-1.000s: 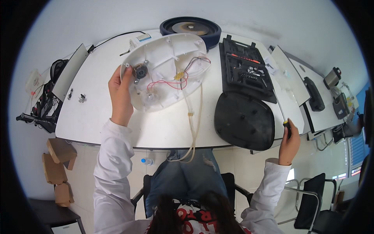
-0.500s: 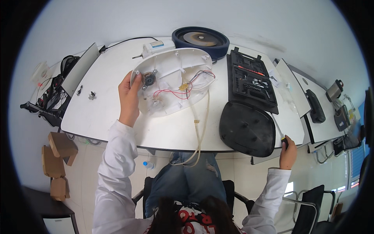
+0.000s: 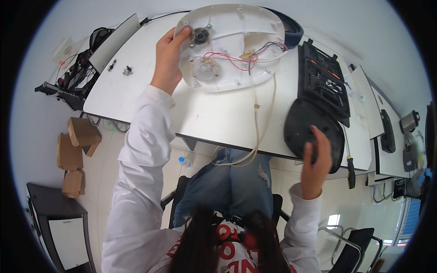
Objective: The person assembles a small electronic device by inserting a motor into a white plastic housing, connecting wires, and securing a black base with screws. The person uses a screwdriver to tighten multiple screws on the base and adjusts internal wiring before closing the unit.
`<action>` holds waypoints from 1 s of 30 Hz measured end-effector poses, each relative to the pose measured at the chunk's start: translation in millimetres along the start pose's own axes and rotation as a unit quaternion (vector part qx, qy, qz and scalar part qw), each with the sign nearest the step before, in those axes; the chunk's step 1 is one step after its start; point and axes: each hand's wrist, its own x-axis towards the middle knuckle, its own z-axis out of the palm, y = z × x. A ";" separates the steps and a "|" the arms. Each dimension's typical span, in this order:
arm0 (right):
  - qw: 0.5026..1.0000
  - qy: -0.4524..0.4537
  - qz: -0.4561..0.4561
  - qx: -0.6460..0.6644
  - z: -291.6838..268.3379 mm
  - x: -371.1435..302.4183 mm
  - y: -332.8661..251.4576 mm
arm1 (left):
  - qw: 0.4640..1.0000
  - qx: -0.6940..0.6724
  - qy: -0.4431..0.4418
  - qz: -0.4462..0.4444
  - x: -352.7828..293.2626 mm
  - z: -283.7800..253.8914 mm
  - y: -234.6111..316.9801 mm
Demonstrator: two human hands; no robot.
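Note:
My left hand (image 3: 169,59) grips the left rim of a white plastic housing (image 3: 227,41), tilted up with its hollow inside facing me. Inside it sit a dark round knob part (image 3: 200,35), a clear round part (image 3: 204,69) and red and blue wires (image 3: 234,61). A pale cable (image 3: 256,118) hangs from the housing over the table edge. My right hand (image 3: 317,164) is empty, fingers apart, above the near part of a black plastic cover (image 3: 309,123). To its right, a screwdriver with a black and yellow handle (image 3: 351,173) lies with its handle jutting past the table edge.
An open black tool case (image 3: 324,82) lies on the white table (image 3: 218,111) behind the cover. A dark blue round pan (image 3: 291,27) stands partly hidden behind the housing. Small metal parts (image 3: 127,71) lie at the left. Cardboard boxes (image 3: 70,150) and a bottle (image 3: 185,161) are on the floor.
My right hand has let go of the screwdriver at the table edge and moved left over the black cover. My left hand still holds the housing, now facing me more squarely.

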 end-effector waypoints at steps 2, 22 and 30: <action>0.990 -0.055 0.021 0.129 25.6 9.3 -28.3 | 1.000 -0.016 -0.005 -0.009 -2.2 0.7 -6.3; 0.924 -0.058 0.119 0.359 63.6 37.9 -37.0 | 0.998 -0.058 -0.008 0.030 -4.9 -28.5 -30.7; 0.915 -0.053 0.115 0.382 -16.7 -72.9 -58.6 | 0.982 -0.076 0.111 -0.133 0.8 -23.4 -19.6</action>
